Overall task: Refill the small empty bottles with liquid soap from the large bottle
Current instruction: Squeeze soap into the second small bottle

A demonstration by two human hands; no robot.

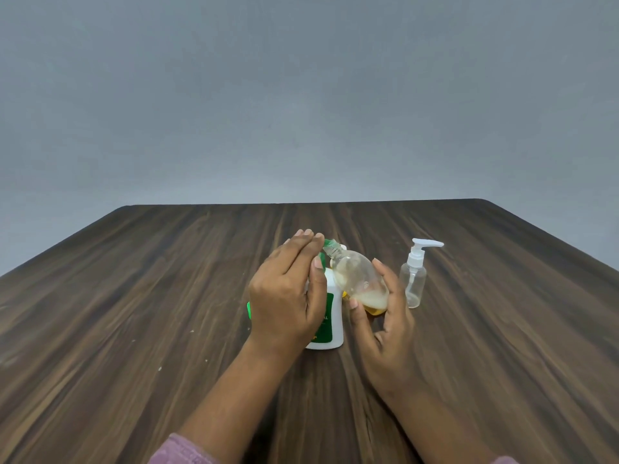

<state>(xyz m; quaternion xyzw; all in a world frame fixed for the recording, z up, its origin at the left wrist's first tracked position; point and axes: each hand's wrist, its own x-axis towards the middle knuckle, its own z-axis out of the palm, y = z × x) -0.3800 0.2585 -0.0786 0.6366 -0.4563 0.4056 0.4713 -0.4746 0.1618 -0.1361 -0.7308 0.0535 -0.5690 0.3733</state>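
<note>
Tilted small bottle (361,283) beside upright large bottle (332,318)

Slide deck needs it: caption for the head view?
Left hand grips the large bottle; right hand holds a partly filled small bottle tilted, beside an empty pump bottle.
</note>
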